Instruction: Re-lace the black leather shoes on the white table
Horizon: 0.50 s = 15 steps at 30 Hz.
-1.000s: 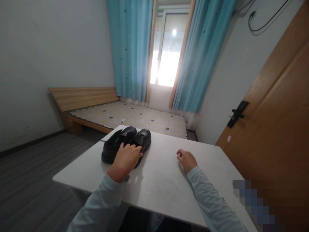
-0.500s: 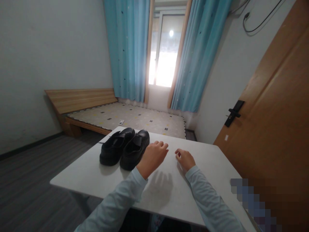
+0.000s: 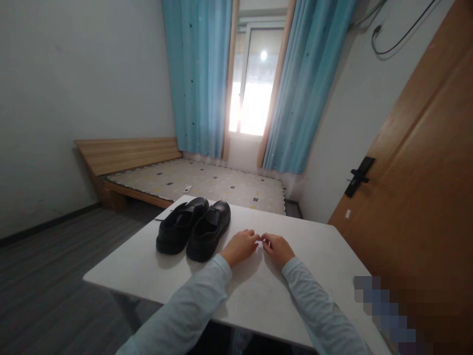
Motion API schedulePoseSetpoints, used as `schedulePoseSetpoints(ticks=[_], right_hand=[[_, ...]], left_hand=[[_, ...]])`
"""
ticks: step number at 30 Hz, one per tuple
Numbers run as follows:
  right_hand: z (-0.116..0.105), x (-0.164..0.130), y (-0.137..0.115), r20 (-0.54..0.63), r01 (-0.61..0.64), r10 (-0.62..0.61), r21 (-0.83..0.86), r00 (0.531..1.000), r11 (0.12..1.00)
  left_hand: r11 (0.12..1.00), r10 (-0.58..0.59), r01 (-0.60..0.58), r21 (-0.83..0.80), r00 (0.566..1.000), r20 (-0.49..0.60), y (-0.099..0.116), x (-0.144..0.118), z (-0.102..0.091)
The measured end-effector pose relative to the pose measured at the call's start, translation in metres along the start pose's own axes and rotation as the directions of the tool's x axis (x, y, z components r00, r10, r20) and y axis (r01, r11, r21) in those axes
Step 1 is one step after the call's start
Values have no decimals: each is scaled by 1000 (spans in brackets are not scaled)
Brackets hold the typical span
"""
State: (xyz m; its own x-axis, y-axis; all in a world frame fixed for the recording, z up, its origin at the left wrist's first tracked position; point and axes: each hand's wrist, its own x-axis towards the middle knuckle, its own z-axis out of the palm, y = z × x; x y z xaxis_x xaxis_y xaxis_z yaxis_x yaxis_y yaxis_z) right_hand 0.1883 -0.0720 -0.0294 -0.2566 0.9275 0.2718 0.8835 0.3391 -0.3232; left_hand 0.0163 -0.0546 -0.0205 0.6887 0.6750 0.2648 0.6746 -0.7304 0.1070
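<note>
Now both hands rest empty, left hand (image 3: 239, 247) meeting right hand (image 3: 278, 249); beside the left, stiff-looking, probably light shoes (image 3: 194, 229) offer heel openings to grip.

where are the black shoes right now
In the head view the black shoes sit side by side on the white table's far left part, just left of the left hand, which is not touching them.
</note>
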Motion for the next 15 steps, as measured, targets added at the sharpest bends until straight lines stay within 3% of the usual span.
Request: schedulePoseSetpoints(ticks=[6,15], right_hand=[[6,-1,0,-25,97,-97,22,995,995],[4,-2,-1,-50,98,-98,12,994,995]], left_hand=[[999,47,-46,20,999,-24,2,-3,2],[996,30,-16,93,989,-142,2,-7,-16]])
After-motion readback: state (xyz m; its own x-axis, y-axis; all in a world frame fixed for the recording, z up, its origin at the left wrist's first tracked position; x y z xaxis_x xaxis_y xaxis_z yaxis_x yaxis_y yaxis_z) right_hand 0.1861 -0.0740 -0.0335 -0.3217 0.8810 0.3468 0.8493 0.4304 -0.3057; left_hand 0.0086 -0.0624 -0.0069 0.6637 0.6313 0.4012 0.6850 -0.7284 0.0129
